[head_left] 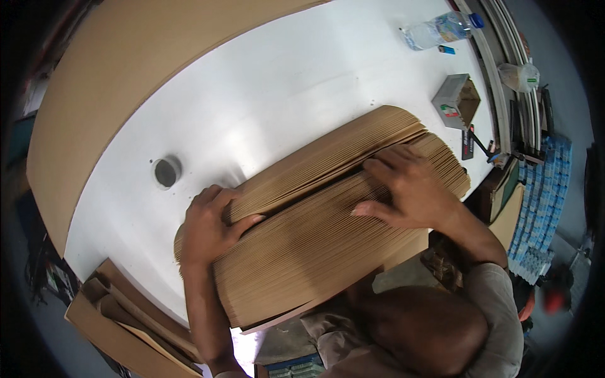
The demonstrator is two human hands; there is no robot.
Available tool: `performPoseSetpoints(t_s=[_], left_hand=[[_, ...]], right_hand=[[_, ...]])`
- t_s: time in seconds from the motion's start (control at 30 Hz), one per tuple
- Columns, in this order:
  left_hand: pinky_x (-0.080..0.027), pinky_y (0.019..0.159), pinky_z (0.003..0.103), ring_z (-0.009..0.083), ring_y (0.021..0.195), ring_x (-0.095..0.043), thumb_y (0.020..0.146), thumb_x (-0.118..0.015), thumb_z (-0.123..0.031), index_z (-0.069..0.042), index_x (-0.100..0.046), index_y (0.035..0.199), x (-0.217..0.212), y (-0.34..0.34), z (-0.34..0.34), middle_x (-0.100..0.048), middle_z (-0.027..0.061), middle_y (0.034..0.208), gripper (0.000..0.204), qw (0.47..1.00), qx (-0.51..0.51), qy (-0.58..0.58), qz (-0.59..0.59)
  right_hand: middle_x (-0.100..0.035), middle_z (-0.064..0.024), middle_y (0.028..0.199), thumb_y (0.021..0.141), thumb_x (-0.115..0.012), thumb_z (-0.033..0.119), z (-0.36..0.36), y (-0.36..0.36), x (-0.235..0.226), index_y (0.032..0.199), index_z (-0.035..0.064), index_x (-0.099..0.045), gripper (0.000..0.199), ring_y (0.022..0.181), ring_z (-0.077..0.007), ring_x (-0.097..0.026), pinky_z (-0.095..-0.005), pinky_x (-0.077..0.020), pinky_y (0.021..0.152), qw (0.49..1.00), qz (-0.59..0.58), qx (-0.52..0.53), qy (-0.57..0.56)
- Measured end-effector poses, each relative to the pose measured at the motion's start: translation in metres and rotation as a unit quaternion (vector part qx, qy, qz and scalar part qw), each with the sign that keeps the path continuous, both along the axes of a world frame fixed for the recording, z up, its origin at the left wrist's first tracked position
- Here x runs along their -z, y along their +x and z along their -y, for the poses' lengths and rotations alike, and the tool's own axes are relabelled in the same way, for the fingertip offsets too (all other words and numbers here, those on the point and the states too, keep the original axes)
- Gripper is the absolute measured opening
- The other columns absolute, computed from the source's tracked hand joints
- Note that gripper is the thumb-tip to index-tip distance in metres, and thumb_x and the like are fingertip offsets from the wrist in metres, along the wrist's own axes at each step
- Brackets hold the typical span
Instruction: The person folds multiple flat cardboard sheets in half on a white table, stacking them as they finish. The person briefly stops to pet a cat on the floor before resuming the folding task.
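A long stack of thin brown cardboard sheets stands on edge across the near side of the white table, split lengthwise by a dark gap. At its left end, my left hand grips the far section, with the thumb in the gap and the fingers over the outer side. Toward the right end, my right hand has its fingertips curled into the gap and its thumb pressed on the edges of the near section. A few sheets stick out beneath the near right side.
The white table has a round hole at left. A large brown board lies along the far left. At far right are a plastic bottle, a lighter and a grey box. Folded cardboard stands at lower left.
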State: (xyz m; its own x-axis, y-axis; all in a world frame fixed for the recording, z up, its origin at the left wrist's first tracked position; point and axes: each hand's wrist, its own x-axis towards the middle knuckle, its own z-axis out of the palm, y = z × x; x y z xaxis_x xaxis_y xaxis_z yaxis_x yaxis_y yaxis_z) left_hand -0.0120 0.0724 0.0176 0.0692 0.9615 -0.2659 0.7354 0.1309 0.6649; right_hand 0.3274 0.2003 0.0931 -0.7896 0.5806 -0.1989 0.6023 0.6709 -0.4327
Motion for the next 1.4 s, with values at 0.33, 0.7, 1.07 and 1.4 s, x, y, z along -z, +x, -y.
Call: performPoseSetpoints(t_s=[0.33,0.7,1.07,1.4], left_hand=[[-0.056,0.073,0.043,0.0334,0.08,-0.07,0.073,-0.093,-0.04,-0.006,-0.075,0.106,0.005,-0.01,-0.005,-0.07,0.0122,0.091,0.051,1.0,0.02,-0.001,0.022],[-0.054,0.095,0.049,0.0407,0.104,-0.069,0.1,-0.069,-0.04,-0.005,-0.066,0.132,-0.033,-0.007,-0.018,-0.071,0.0195,0.116,0.048,0.981,0.069,-0.18,0.004],[-0.03,0.122,0.064,0.0583,0.149,-0.033,0.086,-0.076,-0.062,0.006,-0.034,0.159,-0.116,0.031,0.042,-0.032,0.043,0.158,0.108,0.981,0.138,-0.132,-0.028],[-0.026,0.123,0.067,0.0517,0.153,-0.031,0.076,-0.085,-0.042,0.004,-0.037,0.159,-0.085,0.059,0.092,-0.031,0.0347,0.164,0.106,0.984,0.068,-0.064,-0.154]], right_hand=[[-0.066,-0.0219,0.104,0.092,-0.074,0.054,-0.015,0.0,0.014,0.112,-0.0032,-0.065,0.061,0.099,-0.041,-0.065,-0.0511,-0.0494,0.093,0.999,0.021,0.024,-0.018],[-0.069,-0.024,0.102,0.102,-0.063,0.05,-0.024,-0.011,0.018,0.125,0.002,-0.063,0.053,0.096,-0.0459,-0.068,-0.0529,-0.0511,0.09,0.997,0.043,0.032,-0.05],[-0.066,-0.0198,0.093,0.099,-0.07,0.041,-0.025,-0.014,0.028,0.107,0.0,-0.063,0.042,0.091,-0.0419,-0.065,-0.0504,-0.0501,0.086,0.997,0.004,0.058,-0.058],[-0.071,-0.0231,0.1,0.098,-0.07,0.042,-0.028,-0.014,0.015,0.111,-0.0028,-0.067,0.047,0.093,-0.0451,-0.068,-0.0504,-0.0528,0.083,0.99,0.076,0.09,-0.074]])
